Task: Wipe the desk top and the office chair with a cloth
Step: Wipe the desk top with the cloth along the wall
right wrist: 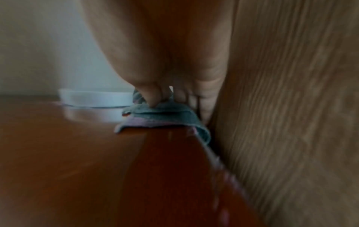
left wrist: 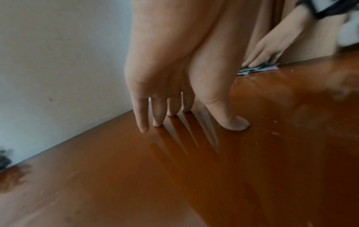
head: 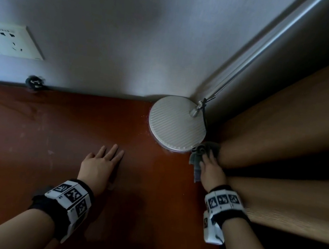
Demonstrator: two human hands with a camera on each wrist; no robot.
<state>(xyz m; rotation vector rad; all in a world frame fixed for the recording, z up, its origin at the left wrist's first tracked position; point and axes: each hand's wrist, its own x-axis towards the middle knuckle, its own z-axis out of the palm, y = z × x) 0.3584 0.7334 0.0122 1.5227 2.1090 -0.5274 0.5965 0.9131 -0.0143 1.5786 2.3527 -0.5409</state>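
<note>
The reddish-brown desk top (head: 64, 132) fills the lower views. My left hand (head: 111, 155) lies on it near the middle, fingers (left wrist: 142, 122) straight and thumb down, holding nothing. My right hand (head: 207, 161) presses a crumpled grey cloth (head: 198, 156) flat onto the desk's far right corner, right against the wooden side panel (head: 294, 131). In the right wrist view the fingertips (right wrist: 155, 99) push down on the cloth (right wrist: 167, 113), which droops over the desk's edge by the panel. The left wrist view shows the right hand (left wrist: 258, 61) with straight fingers on the cloth (left wrist: 256, 69). No office chair is in view.
A round ribbed lamp base (head: 177, 124) stands in the back right corner just left of the cloth, its metal stem (head: 251, 58) leaning up to the right. A wall socket plate (head: 11, 41) and a black plug (head: 34, 83) sit at the back left by the wall.
</note>
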